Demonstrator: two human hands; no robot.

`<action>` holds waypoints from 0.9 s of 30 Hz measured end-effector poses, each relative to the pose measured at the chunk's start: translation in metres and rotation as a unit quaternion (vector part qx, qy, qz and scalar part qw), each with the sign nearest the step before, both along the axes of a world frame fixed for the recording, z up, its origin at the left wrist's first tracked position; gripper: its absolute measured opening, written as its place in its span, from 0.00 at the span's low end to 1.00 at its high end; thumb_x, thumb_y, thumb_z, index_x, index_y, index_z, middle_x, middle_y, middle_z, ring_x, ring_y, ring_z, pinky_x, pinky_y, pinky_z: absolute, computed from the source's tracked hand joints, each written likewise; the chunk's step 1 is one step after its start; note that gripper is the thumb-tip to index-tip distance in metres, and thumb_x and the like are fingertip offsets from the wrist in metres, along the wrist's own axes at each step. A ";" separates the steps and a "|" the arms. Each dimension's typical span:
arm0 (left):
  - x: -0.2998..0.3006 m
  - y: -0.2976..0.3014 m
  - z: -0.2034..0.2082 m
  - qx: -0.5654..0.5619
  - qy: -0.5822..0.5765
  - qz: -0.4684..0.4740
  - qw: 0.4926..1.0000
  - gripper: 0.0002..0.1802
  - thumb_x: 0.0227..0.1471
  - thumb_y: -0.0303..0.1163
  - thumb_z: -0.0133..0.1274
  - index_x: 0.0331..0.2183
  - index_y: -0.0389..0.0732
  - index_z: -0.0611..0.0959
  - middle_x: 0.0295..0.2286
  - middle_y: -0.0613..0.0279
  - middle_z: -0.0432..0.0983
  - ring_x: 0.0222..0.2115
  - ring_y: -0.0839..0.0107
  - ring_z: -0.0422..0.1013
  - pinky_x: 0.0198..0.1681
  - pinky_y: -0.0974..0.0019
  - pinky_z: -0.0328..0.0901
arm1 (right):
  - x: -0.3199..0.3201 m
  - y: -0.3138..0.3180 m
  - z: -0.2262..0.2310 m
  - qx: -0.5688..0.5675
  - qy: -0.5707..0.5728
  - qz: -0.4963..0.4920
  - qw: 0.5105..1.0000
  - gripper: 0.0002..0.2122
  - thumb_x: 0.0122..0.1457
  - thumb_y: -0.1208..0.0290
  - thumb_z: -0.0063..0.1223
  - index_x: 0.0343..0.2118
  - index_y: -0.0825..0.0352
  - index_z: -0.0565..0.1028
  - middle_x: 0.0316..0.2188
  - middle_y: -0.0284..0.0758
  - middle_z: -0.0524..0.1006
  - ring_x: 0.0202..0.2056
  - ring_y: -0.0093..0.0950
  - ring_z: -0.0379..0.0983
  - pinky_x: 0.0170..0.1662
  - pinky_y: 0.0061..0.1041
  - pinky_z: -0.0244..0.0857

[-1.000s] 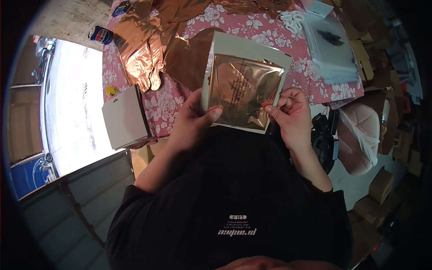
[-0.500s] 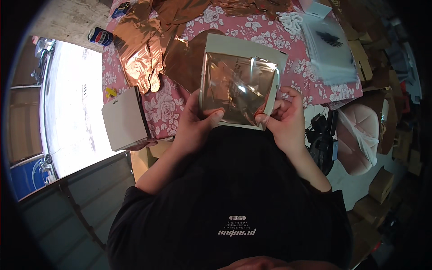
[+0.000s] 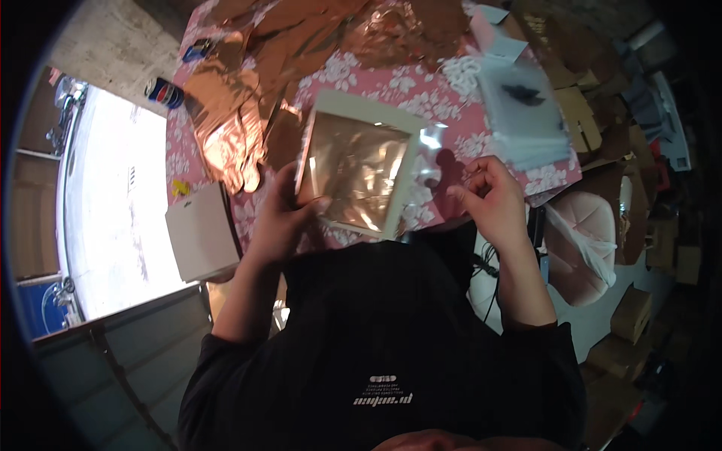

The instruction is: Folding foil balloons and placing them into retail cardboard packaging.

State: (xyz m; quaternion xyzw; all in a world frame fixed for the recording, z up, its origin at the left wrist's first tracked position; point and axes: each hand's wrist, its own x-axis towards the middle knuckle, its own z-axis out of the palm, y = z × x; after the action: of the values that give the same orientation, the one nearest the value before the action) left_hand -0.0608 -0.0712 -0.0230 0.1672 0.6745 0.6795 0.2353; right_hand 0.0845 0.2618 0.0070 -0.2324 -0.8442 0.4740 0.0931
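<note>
A flat, rectangular packet of pale card faced with shiny copper-coloured film (image 3: 357, 169) is held near the centre of the frame, over a worktop covered in pink cloth with white flowers (image 3: 395, 79). Its long axis is directed up the frame, the top tilted slightly to the right; its broad band of card is turned toward the upper edge and its film face toward the camera. The packet is clamped at its lower left edge by the left-hand grip (image 3: 282, 214), the thumb being laid over the front, so that most of it is extended upward and rightward from that grip. The right-hand grip (image 3: 492, 197) is held to the right, apart from the card, its fingers curled; whether any of the clear plastic (image 3: 430, 169) projecting from the packet's right edge is pinched there cannot be told. Flat, clear plastic bags (image 3: 511, 124) are stacked at the upper right, a dark patch seen on them. At the upper left, the contents of a blue, red and white drinks can (image 3: 164, 92) are hidden, and crumpled copper-coloured foil (image 3: 226, 113) is spread beside it.
</note>
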 end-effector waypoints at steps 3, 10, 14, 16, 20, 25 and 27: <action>-0.025 -0.011 0.009 -0.106 0.018 0.019 0.994 0.45 0.53 0.16 0.65 0.70 0.41 0.68 0.50 0.59 0.78 0.48 0.70 0.75 0.51 0.63 0.73 | -0.026 0.043 0.010 0.085 0.029 -0.032 0.995 0.15 0.58 0.76 0.74 0.45 0.69 0.77 0.25 0.28 0.78 0.29 0.17 0.72 0.34 0.22 0.67; -0.011 0.024 0.027 -0.316 0.463 0.160 0.812 0.40 0.53 0.24 0.69 0.66 0.41 0.75 0.54 0.43 0.76 0.53 0.47 0.76 0.54 0.51 0.74 | -0.145 0.179 0.047 0.358 0.165 -0.080 0.915 0.09 0.63 0.69 0.69 0.40 0.70 0.84 0.35 0.41 0.87 0.37 0.33 0.85 0.42 0.34 0.76; 0.017 0.055 0.033 -0.274 0.455 -0.008 0.848 0.34 0.54 0.33 0.70 0.59 0.33 0.80 0.62 0.38 0.72 0.64 0.38 0.68 0.70 0.39 0.60 | -0.230 0.226 0.076 0.449 -0.009 -0.032 0.893 0.12 0.62 0.64 0.65 0.42 0.69 0.86 0.43 0.49 0.86 0.44 0.46 0.85 0.47 0.42 0.78; 0.019 0.065 0.011 -0.295 0.459 -0.017 0.838 0.33 0.54 0.35 0.69 0.59 0.32 0.81 0.63 0.38 0.71 0.66 0.39 0.66 0.72 0.37 0.56 | -0.271 0.249 0.068 0.487 -0.089 0.005 0.869 0.12 0.62 0.65 0.63 0.42 0.69 0.87 0.44 0.51 0.86 0.45 0.48 0.85 0.48 0.44 0.79; 0.018 0.065 -0.005 -0.316 0.459 -0.031 0.830 0.31 0.56 0.37 0.67 0.58 0.33 0.81 0.65 0.40 0.70 0.69 0.40 0.62 0.74 0.34 0.51 | -0.315 0.277 0.034 0.509 -0.207 0.038 0.835 0.12 0.61 0.72 0.57 0.41 0.71 0.87 0.46 0.53 0.85 0.48 0.50 0.84 0.53 0.45 0.79; 0.016 0.053 -0.005 -0.319 0.448 -0.048 0.834 0.31 0.58 0.36 0.66 0.60 0.36 0.81 0.66 0.39 0.69 0.70 0.40 0.62 0.75 0.35 0.51 | -0.331 0.302 0.016 0.496 -0.240 0.073 0.831 0.13 0.60 0.72 0.56 0.41 0.73 0.87 0.47 0.54 0.85 0.50 0.51 0.84 0.54 0.46 0.78; 0.018 0.049 -0.001 -0.339 0.447 -0.065 0.825 0.31 0.57 0.34 0.66 0.60 0.36 0.81 0.65 0.39 0.70 0.69 0.40 0.63 0.75 0.37 0.52 | -0.336 0.292 0.007 0.490 -0.206 0.037 0.846 0.13 0.60 0.71 0.56 0.41 0.73 0.87 0.47 0.55 0.85 0.50 0.52 0.83 0.55 0.46 0.77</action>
State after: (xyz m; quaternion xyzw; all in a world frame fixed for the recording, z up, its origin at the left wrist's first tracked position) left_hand -0.0424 -0.0224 -0.0242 0.4058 0.8814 0.2415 -0.0070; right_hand -0.2520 0.5535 0.0136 -0.2172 -0.9745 -0.0565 0.0008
